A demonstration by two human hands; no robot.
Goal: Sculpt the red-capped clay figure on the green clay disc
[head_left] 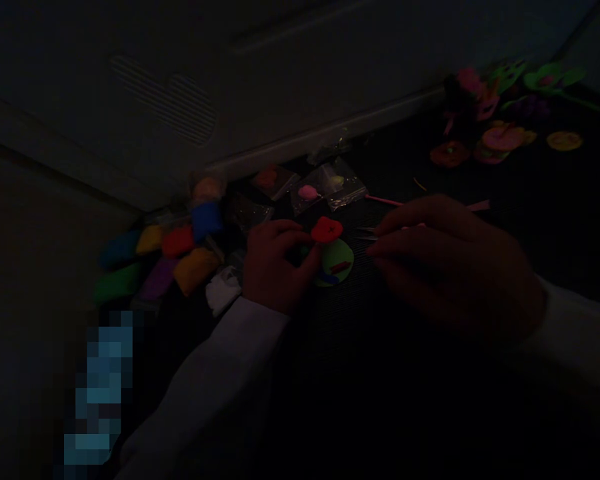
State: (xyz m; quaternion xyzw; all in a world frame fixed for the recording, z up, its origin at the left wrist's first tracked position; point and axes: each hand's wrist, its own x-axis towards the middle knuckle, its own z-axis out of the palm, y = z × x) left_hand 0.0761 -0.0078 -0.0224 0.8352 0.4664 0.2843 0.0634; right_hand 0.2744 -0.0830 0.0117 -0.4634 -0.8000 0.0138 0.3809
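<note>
The scene is very dark. My left hand (285, 267) is closed, thumb and forefinger pinching the left edge of a red clay piece (327, 230) that bears a small dark cross mark. Just below it is a light green clay disc (344, 253) with a dark red strip (341, 267) and a blue curved strip (330, 279) on it. To the right, my right hand (455, 267) is closed around tweezers (367, 234). Their two thin metal tips point left toward the red piece, apart from it. A bit of pink shows between the right fingers.
Several coloured clay packs (179, 240) lie at the left, beside a crumpled white piece (223, 291). Clear bags (347, 190) and a pink stick (384, 199) lie behind the hands. Finished-looking clay shapes (500, 143) stand back right, near a pale wall panel (300, 87).
</note>
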